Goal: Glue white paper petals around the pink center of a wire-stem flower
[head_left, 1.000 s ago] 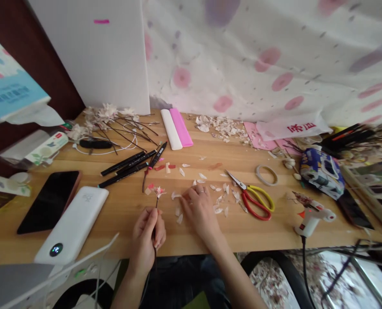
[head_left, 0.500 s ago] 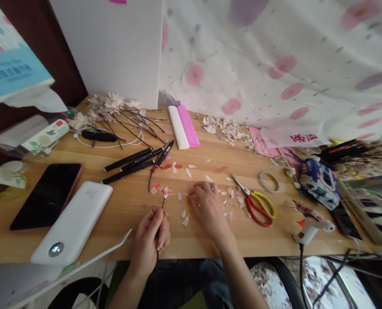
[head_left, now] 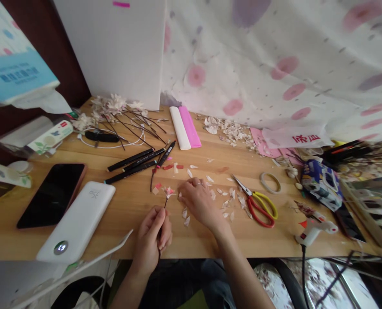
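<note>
Upright in my left hand [head_left: 154, 231], a thin dark stem is pinched between thumb and fingers. A small pink and white artificial flower [head_left: 169, 192] tops this stem, just above the fingertips. Close by on the right, my right hand [head_left: 199, 201] is low over the table with its fingers curled together and pointing toward the flower. Something pale shows at its fingertips, too small to make out. Loose white petals [head_left: 187, 221] lie around and beyond that hand. Scissors [head_left: 258, 206] with red and yellow handles rest open to its right.
Black markers [head_left: 135, 161] lie beyond my left hand. At left are a phone [head_left: 52, 195] and a white power bank [head_left: 77, 221]. A tape roll [head_left: 270, 183] and a glue gun [head_left: 315, 229] are at right. Flowering stems [head_left: 113, 107] and a petal pile [head_left: 227, 128] sit at the back.
My right hand has moved left, closer to the flower. My left hand still holds the stem in nearly the same place. The view has shifted slightly.
</note>
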{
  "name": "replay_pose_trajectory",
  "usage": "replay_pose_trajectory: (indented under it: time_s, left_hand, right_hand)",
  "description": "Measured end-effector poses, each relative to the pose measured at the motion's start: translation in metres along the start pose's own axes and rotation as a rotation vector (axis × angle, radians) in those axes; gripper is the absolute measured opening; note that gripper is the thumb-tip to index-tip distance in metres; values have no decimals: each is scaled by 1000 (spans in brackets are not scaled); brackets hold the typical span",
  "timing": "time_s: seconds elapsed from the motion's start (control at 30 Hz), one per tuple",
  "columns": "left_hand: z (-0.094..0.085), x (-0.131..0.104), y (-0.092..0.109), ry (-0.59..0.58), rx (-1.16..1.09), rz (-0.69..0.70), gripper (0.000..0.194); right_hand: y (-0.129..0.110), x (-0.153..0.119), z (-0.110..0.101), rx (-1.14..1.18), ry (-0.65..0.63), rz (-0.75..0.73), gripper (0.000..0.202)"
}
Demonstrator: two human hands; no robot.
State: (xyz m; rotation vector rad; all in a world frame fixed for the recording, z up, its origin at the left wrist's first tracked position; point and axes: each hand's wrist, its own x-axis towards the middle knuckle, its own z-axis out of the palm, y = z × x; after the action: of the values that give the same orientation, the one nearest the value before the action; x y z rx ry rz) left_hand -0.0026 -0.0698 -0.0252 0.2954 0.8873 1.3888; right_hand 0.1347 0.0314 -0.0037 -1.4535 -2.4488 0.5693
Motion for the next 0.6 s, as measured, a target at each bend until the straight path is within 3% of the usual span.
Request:
replay_pose_trajectory:
  time_s: [0.17, 0.3, 0.43, 0.6]
  left_hand:
    - [4, 2, 2, 22, -6, -2, 39]
    - [20, 8, 12, 7, -4, 23, 39]
    - [66, 18, 34, -83, -9, 109, 40]
    - [136, 25, 61, -271, 60, 221, 39]
  right_hand:
    - [4, 3, -3, 67, -39, -8, 11]
    - [8, 2, -32, 173, 1, -44, 15]
    - [9, 2, -95, 239, 162, -113, 8]
    - [3, -12, -168, 504, 553, -277, 5]
